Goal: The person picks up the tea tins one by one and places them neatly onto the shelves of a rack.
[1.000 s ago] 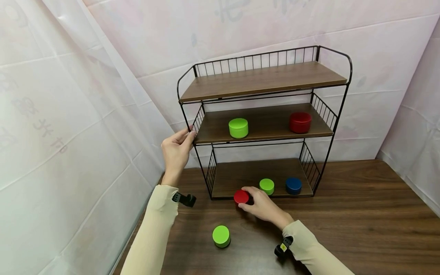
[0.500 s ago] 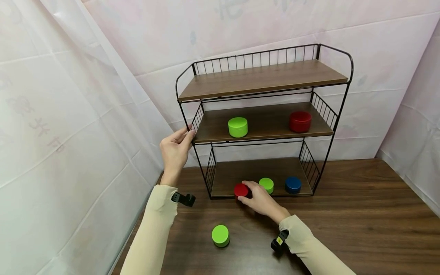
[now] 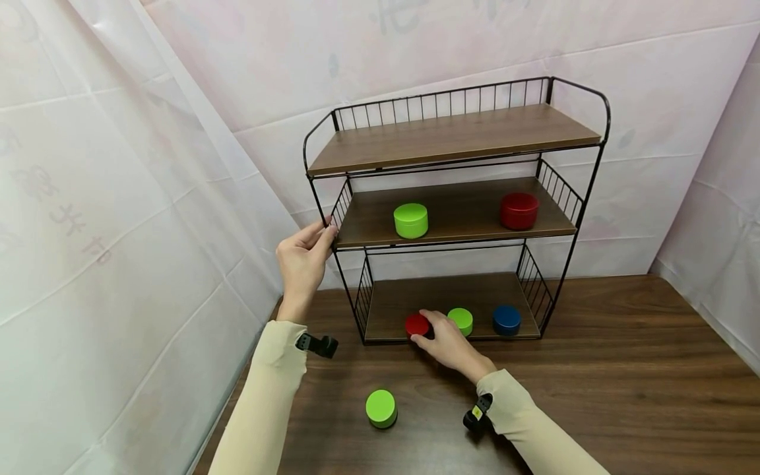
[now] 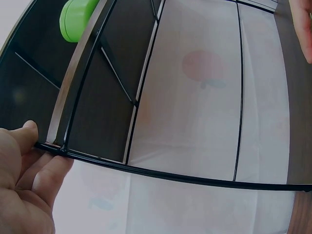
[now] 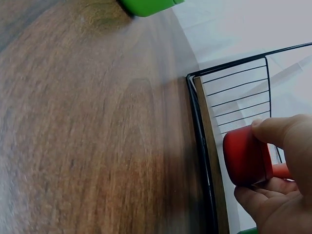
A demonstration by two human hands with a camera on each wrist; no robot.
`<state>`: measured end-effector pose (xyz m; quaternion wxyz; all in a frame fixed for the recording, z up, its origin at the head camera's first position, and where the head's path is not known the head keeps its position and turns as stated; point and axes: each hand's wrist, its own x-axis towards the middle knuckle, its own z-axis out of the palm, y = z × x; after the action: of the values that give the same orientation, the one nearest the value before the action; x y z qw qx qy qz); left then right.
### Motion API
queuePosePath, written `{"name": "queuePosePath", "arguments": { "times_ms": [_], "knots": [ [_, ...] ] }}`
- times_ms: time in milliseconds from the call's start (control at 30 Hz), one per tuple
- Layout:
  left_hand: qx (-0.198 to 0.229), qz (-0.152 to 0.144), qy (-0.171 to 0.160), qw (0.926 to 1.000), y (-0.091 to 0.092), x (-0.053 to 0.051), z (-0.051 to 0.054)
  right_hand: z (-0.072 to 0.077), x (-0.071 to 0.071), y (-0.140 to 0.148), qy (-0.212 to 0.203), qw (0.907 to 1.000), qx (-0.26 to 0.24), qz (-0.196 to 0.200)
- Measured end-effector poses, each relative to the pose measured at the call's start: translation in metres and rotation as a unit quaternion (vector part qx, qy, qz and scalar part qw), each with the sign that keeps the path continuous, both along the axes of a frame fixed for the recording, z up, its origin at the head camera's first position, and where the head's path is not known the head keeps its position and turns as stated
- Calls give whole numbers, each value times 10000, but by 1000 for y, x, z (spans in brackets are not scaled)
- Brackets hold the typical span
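A black wire rack [image 3: 454,125] with three brown wooden shelves stands on the table. My left hand [image 3: 303,264] pinches its left front post at the middle shelf; the left wrist view shows thumb and fingers on either side of the frame. My right hand [image 3: 450,343] grips a small red round tin [image 3: 417,324] between thumb and fingers at the front of the bottom shelf [image 3: 388,297]. Whether the tin's base touches the shelf I cannot tell. Just right of it, a small green tin [image 3: 460,320] is partly hidden by the hand, and a blue tin [image 3: 506,320] sits further right.
On the middle shelf [image 3: 463,204] sit a larger green tin [image 3: 411,221] and a larger red tin [image 3: 519,211]. Another green tin [image 3: 381,408] stands on the wooden table [image 3: 623,369] in front of the rack. White printed cloth [image 3: 261,72] hangs behind and to the left.
The right hand has moved the red tin slightly backward, from the shelf's front edge to over the bottom shelf. The left hand keeps its grip on the rack.
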<state>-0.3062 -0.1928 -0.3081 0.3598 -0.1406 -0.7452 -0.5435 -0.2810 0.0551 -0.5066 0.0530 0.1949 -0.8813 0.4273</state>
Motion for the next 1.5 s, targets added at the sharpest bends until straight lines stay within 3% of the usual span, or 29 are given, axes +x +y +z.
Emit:
{"name": "queuePosePath", "arguments": {
  "times_ms": [967,1500],
  "knots": [
    [-40,54,-45,10000,0,1,-1,-11,-6,3,-104,9999,-49,-124],
    [-3,103,30,9999,0,-2,-1,-7,15,1,-148,9998,-127,-65]
  ]
}}
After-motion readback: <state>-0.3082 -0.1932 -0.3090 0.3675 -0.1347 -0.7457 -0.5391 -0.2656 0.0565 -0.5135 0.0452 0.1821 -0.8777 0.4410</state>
